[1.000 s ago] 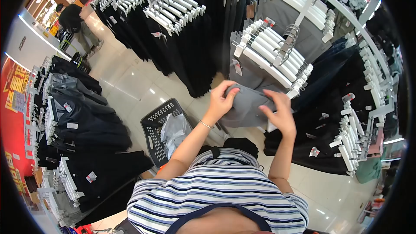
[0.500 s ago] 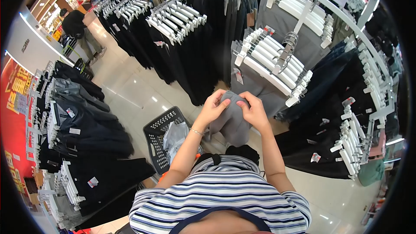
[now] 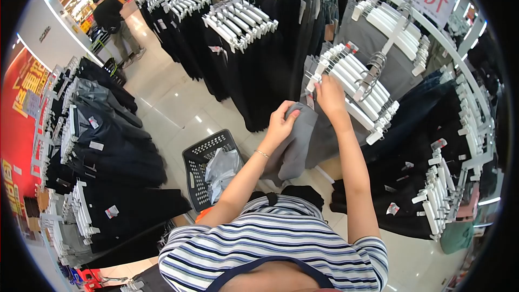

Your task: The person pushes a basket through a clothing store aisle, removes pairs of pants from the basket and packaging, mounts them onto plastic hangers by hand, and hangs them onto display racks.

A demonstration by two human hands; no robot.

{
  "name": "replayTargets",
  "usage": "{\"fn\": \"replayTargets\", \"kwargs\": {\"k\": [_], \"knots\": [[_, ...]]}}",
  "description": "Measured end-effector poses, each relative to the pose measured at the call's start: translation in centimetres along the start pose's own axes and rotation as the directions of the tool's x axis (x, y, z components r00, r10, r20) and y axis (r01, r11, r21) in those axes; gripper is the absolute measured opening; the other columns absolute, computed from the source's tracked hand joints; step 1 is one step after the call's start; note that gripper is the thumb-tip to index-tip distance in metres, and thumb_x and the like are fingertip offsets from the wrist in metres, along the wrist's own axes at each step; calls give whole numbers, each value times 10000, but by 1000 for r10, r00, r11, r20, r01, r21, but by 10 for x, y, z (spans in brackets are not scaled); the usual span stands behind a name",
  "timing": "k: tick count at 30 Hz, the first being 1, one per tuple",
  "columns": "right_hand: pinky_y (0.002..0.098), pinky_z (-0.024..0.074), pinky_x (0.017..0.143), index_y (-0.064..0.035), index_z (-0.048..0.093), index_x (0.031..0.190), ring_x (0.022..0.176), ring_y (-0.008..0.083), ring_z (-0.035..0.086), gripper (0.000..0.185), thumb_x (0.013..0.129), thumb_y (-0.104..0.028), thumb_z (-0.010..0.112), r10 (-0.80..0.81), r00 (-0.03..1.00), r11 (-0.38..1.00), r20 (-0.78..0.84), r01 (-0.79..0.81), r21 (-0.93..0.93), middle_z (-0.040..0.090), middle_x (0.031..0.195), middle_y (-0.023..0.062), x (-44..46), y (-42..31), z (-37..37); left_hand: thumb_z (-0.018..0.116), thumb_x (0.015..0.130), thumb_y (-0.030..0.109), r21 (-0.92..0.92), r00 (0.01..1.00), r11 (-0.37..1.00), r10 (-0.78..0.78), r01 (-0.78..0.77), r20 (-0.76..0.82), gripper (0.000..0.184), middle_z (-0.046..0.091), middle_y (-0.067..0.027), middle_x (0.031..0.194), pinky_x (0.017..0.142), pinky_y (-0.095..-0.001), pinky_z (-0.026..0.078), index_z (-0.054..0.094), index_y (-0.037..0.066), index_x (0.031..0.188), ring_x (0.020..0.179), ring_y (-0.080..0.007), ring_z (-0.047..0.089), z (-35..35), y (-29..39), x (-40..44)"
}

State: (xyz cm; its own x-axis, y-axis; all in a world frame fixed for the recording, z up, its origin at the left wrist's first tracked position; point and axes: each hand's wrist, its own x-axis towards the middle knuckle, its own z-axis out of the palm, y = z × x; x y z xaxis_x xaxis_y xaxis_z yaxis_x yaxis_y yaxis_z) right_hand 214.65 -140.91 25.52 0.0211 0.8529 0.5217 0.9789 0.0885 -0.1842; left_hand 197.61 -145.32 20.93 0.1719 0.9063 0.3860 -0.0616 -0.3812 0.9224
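A pair of grey trousers [image 3: 294, 154] hangs from my left hand [image 3: 282, 121], whose thumb and fingers pinch the cloth near its top edge. My right hand [image 3: 331, 96] is up at the front white clip hanger [image 3: 348, 111] on the rack, its curled fingers at the hanger's left clip end. Those fingertips are partly hidden. Several more white hangers sit in a row behind it, with grey trousers [image 3: 324, 130] hanging below. A price tag [image 3: 310, 101] shows just left of my right hand.
A dark plastic basket [image 3: 193, 165] holding a plastic-wrapped item [image 3: 223, 168] stands on the left. Black trousers [image 3: 254, 81] hang ahead, dark garments [image 3: 111, 146] at left and more black trousers [image 3: 400, 194] at right. A person [image 3: 111, 21] stands far left in the aisle.
My right hand has let go of the held grey trousers and moved up and right to the white hanger. My left hand keeps the trousers. The view has shifted slightly.
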Motion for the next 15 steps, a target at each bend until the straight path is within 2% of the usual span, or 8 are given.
{"fn": "replayTargets", "kwargs": {"k": [3, 6, 9, 12, 15], "knots": [[427, 445, 729, -19, 541, 907, 860, 302, 571, 269, 806, -263, 596, 1, 999, 1000, 49, -1, 10, 575, 867, 133, -4, -1, -3, 593, 842, 97, -13, 1000, 1000, 6, -6, -4, 156, 606, -60, 800, 703, -226, 427, 559, 9, 966, 756, -82, 526, 1, -4, 1], [410, 452, 733, -20, 543, 975, 878, 343, 564, 307, 789, -252, 622, 22, 998, 989, 58, -30, 147, 589, 913, 149, -8, -6, -10, 592, 844, 104, -54, 1000, 998, 16, -17, -4, 159, 608, -59, 803, 716, -233, 425, 561, 10, 969, 758, -89, 526, 5, -16, -2], [383, 459, 727, -19, 562, 934, 857, 324, 575, 308, 764, -259, 654, 49, 991, 955, 125, -84, 286, 585, 899, 134, -9, -13, -20, 588, 850, 117, -67, 1000, 998, -7, 7, 10, 159, 602, -54, 806, 725, -231, 421, 556, 9, 962, 771, -85, 521, 8, -22, -5], [379, 458, 770, -5, 587, 920, 890, 306, 582, 334, 752, -283, 666, -49, 964, 892, 262, -76, 446, 587, 929, 153, -3, -11, -28, 582, 856, 128, -59, 1000, 998, -24, 25, 6, 155, 595, -44, 813, 730, -230, 418, 551, 12, 954, 785, -78, 514, 9, -22, -6], [350, 464, 791, 8, 602, 916, 893, 282, 601, 328, 738, -256, 680, -104, 937, 775, 334, -134, 617, 615, 930, 157, 0, -10, -25, 577, 859, 128, -87, 997, 994, -72, 73, 8, 146, 591, -37, 820, 735, -231, 418, 547, 16, 949, 796, -74, 510, 10, -19, -6]]}}
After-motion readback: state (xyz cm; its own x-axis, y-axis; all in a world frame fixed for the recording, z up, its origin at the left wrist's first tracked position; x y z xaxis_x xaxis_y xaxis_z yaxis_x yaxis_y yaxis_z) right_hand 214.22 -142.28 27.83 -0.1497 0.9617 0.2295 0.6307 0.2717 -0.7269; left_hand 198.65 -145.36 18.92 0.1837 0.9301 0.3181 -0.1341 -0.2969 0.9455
